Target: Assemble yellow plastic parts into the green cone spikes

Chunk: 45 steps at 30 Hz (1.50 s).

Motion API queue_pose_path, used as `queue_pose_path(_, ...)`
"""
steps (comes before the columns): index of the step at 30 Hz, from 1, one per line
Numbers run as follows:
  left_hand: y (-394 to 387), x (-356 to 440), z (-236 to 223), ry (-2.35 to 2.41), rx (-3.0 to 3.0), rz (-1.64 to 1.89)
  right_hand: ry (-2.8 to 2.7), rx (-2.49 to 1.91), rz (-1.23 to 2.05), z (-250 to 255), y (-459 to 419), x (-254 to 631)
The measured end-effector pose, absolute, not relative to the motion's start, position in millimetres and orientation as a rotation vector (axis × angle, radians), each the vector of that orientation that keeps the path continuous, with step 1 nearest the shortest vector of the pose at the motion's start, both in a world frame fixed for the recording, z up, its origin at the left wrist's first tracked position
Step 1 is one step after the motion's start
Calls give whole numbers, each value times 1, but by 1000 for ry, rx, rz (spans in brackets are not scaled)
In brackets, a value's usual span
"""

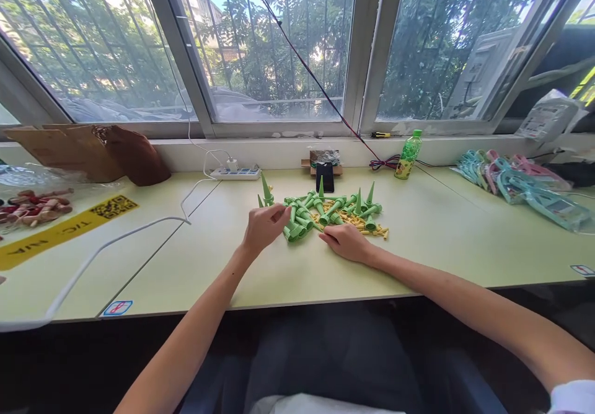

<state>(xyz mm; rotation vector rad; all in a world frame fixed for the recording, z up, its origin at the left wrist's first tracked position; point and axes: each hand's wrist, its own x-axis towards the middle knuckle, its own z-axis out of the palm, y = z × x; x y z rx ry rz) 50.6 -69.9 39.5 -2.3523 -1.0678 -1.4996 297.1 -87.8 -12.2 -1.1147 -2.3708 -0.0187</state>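
Note:
A heap of green cone-shaped plastic spikes (325, 209) lies on the pale green table (432, 240), mixed with several small yellow pieces (360, 223). My left hand (263, 228) is at the heap's left edge, fingers closed round one green spike. My right hand (344, 242) rests on the table at the heap's near edge, fingers curled and pinched low among the pieces; what they hold is hidden. Three green spikes stand upright at the back of the heap.
A black phone (325, 176) lies behind the heap, and a green bottle (408, 155) stands at the back right. A white power strip (235, 173) with its cable is at the back left. Pastel plastic items (520, 181) are piled at the right. A brown bag (134, 154) sits left.

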Motion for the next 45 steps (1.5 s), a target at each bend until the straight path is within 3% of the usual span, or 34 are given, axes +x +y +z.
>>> queue_pose_path(6,-57,94,51,-650,-2411,-1317,-2340,-1041,-279,-8,-78,307)
queue_pose_path(11,-45,115,35,-718,-2488,-1246,-2032,-1224,-479,26,-50,330)
queue_pose_path(17,-57,127,7,-699,-2881,-939,-1772,-1360,-453,35,-36,334)
queue_pose_path(29,-59,129,-2,-1142,-2981,-1553,-2078,-1253,-214,11,-50,315)
queue_pose_path(36,-58,130,4,-1141,-2857,-1427,-1960,-1494,-249,16,-51,319)
queue_pose_path(45,-52,120,14,-1228,-2585,-1691,-2027,-1639,-172,19,-46,335)
